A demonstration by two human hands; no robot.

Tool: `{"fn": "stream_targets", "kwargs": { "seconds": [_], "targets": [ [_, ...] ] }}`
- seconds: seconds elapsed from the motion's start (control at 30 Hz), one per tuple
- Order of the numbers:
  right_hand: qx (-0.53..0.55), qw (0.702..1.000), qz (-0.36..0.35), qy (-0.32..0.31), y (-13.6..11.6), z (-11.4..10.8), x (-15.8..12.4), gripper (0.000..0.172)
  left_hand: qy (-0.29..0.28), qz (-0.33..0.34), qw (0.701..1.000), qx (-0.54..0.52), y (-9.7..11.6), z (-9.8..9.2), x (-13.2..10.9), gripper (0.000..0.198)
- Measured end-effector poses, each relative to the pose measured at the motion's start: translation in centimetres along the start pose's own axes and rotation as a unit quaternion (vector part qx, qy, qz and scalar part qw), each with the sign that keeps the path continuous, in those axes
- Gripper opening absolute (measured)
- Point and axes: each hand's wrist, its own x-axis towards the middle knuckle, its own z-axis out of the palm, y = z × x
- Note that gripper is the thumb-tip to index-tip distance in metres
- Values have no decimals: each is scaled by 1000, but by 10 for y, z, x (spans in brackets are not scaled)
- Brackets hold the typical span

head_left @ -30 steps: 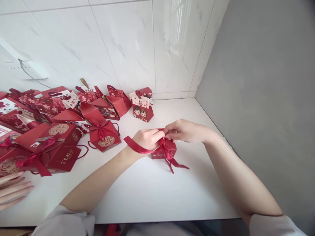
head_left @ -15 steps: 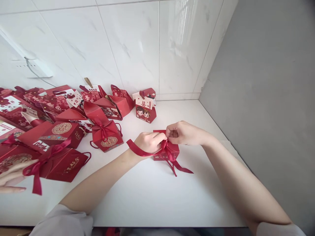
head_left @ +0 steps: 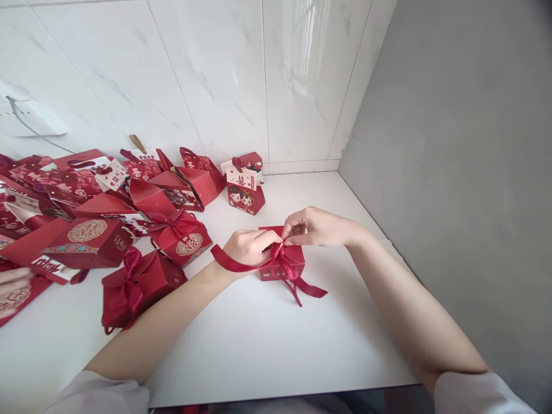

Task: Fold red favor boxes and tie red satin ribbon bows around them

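Note:
A small red gift box [head_left: 297, 256] stands on the white table before me, a red twisted cord hanging down its near side. Across its top runs a dark red satin ribbon [head_left: 286, 265], knotted or looped at the middle. My left hand [head_left: 250, 248] is closed on the ribbon at the box's left, and one ribbon end trails back over my wrist. From the right, my right hand [head_left: 308, 227] pinches the ribbon at the knot, thumb against forefinger. The other ribbon end lies toward the front right. My fingers partly hide the knot.
Left of my forearm sits a red box with a ribbon bow [head_left: 144, 284]. Many more red boxes crowd the left side, and a box with cartoon faces [head_left: 245, 192] stands near the tiled wall. Another person's hand [head_left: 12, 287] shows at the left edge. A grey panel [head_left: 452, 144] bounds the right.
The view has shifted slightly. The bow-tied box at left now sits closer to my left forearm, and the other person's hand is away from it. My hands keep their hold on the ribbon.

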Motion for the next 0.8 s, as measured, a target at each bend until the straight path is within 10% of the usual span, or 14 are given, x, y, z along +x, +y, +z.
{"fn": "stream_targets", "kwargs": {
  "seconds": [0.8],
  "targets": [
    [-57,996,-53,30,2,1,1,11,-5,-11,998,-69,-5,0,1,12]
  ]
}}
